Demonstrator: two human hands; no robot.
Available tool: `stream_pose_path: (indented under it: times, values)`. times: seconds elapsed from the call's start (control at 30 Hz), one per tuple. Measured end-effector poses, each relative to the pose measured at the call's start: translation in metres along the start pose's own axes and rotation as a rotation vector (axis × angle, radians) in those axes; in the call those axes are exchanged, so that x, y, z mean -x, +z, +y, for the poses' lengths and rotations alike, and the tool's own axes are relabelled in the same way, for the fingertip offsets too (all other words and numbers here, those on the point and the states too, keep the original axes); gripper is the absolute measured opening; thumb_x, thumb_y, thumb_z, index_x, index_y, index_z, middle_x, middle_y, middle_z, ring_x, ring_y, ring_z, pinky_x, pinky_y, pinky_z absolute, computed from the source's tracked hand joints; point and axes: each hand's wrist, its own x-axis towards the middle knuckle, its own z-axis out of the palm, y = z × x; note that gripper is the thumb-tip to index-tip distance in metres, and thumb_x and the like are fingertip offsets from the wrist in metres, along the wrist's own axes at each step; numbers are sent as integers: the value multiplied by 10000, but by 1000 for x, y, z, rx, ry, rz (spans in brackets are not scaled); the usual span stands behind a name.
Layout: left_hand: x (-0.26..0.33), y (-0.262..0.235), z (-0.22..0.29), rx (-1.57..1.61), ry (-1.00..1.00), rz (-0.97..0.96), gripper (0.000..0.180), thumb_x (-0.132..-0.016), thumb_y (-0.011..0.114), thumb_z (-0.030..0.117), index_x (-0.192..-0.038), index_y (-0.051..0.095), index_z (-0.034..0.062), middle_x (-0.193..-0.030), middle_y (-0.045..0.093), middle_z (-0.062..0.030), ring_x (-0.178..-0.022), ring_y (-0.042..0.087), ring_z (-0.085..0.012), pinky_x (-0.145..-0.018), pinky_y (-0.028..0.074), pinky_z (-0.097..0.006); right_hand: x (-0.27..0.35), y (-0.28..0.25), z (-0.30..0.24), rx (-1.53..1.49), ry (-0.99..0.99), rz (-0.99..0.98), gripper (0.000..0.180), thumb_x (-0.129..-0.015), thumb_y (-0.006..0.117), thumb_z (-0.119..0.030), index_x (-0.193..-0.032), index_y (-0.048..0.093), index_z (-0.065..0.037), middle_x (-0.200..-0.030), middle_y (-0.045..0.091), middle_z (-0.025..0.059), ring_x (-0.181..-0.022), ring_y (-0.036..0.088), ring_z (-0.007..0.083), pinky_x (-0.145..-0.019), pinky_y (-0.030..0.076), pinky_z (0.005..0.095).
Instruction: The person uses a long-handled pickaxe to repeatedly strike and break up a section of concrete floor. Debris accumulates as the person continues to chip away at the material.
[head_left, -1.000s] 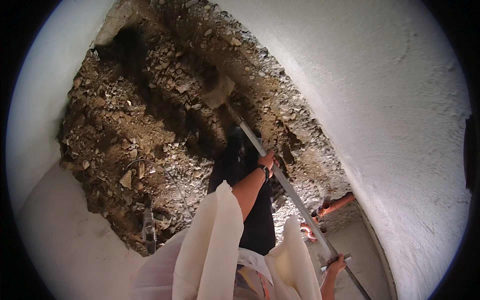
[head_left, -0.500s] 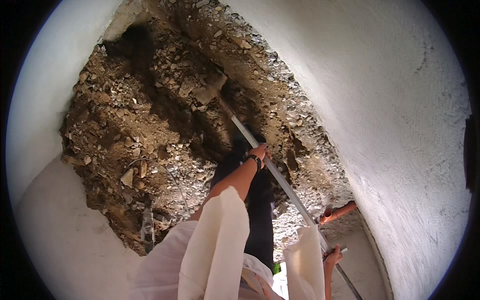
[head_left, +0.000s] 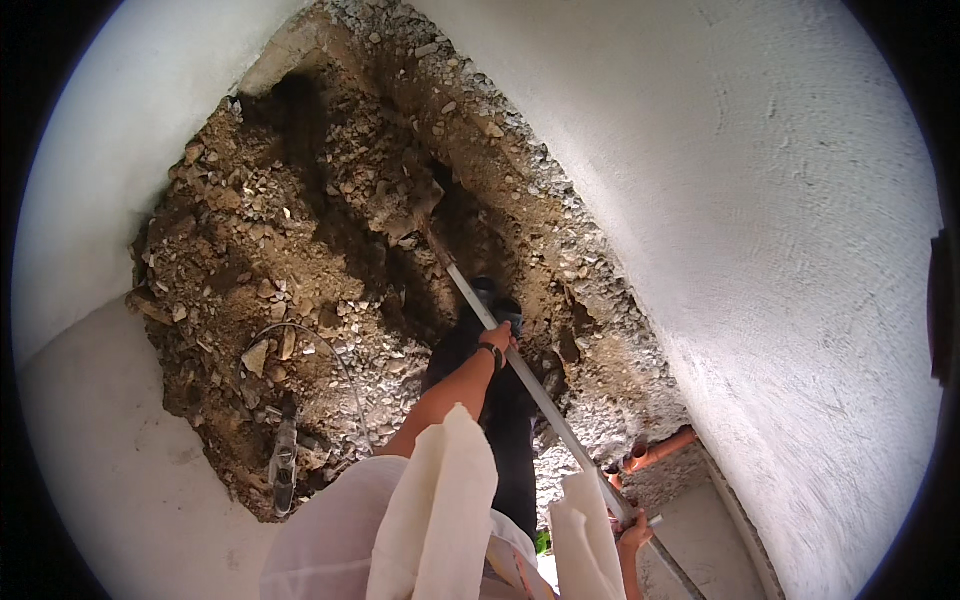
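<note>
Both of my hands grip the long straight handle of a shovel (head_left: 549, 411), which runs slantwise from lower right up into the dug pit. My left hand (head_left: 499, 338), with a dark band on its wrist, is closed around the middle of the handle, above my dark trousers and shoes. Farther back, my right hand (head_left: 633, 531) is closed near a short pale stub that sticks out beside the handle. The shovel blade (head_left: 428, 200) rests low among brown soil and stones; loose soil beside it blurs its outline.
Rubble and soil (head_left: 255, 250) fill the pit's left side, with a thin bent wire (head_left: 335, 352) and a long greyish object (head_left: 285, 462) on it. Orange pipes (head_left: 660, 450) protrude at right. White walls (head_left: 780, 230) rise on both sides.
The view has shifted a little. My hands and the shovel handle have moved slightly left and toward me. The blade's flat face, plainer before, now shows less.
</note>
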Motion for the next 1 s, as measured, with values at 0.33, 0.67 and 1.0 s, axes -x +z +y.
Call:
stream_pose_path:
  times: [0.33,0.67,1.0]
  values:
    - [137,-13,-43,104,6,-57,375,-963,582,261,-671,476,51,-664,479,-76,-582,491,-211,-583,494,-422,19,-114,-72,75,-168,206,365,-800,693,-301,-899,443,-55,-693,515,82,-489,439,186,-358,349,325]
    - [250,-105,39,584,202,-112,338,-939,617,233,-669,471,91,-660,470,-58,-568,488,-212,-597,477,-419,41,-52,-222,337,-525,-189,383,-877,677,-284,-1001,599,69,-776,612,109,-648,543,207,-566,466,362]
    - [366,-421,146,1269,529,-30,404,-914,586,289,-596,386,141,-495,391,-19,-434,375,-178,-421,359,-371,234,163,-198,6,-1184,-836,215,-800,729,-196,-811,584,-37,-707,563,69,-612,503,179,-579,443,348]
